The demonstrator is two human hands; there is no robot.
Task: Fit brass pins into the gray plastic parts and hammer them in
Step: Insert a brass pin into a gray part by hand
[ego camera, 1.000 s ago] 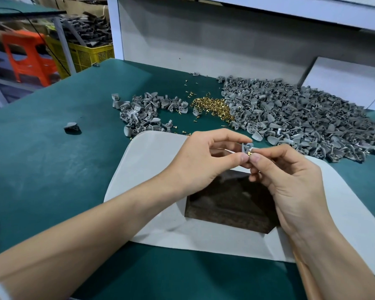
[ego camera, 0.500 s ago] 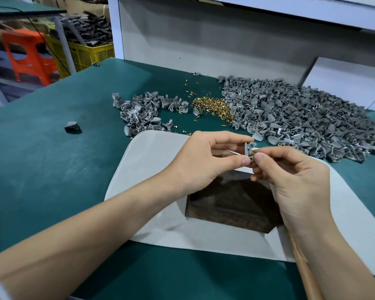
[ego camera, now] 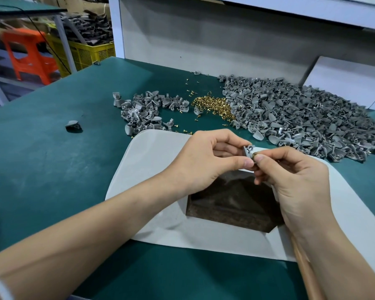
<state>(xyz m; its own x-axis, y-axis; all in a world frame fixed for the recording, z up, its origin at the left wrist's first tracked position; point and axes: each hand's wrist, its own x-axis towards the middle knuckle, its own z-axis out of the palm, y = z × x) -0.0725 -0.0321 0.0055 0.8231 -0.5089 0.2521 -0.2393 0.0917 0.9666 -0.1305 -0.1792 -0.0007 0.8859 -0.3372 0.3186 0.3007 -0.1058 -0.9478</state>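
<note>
My left hand [ego camera: 206, 161] pinches a small gray plastic part [ego camera: 248, 150] between thumb and fingers above the gray mat [ego camera: 151, 161]. My right hand [ego camera: 290, 180] pinches a brass pin [ego camera: 253, 155] against the part's lower edge. A dark block [ego camera: 229, 204] sits on the mat below both hands. Loose brass pins [ego camera: 212, 106] lie heaped between a small pile of gray parts [ego camera: 147, 113] and a big pile of gray parts [ego camera: 301, 118].
One stray gray part [ego camera: 72, 124] lies alone on the green table [ego camera: 41, 161] at left. A wooden handle [ego camera: 303, 267] runs under my right forearm. A gray wall panel [ego camera: 203, 37] backs the table. A yellow crate [ego camera: 84, 53] and an orange stool [ego camera: 28, 55] stand beyond the left edge.
Both hands stay together over the mat. My right fingers have shifted slightly on the pin against the part; the part has turned a little in my left fingers.
</note>
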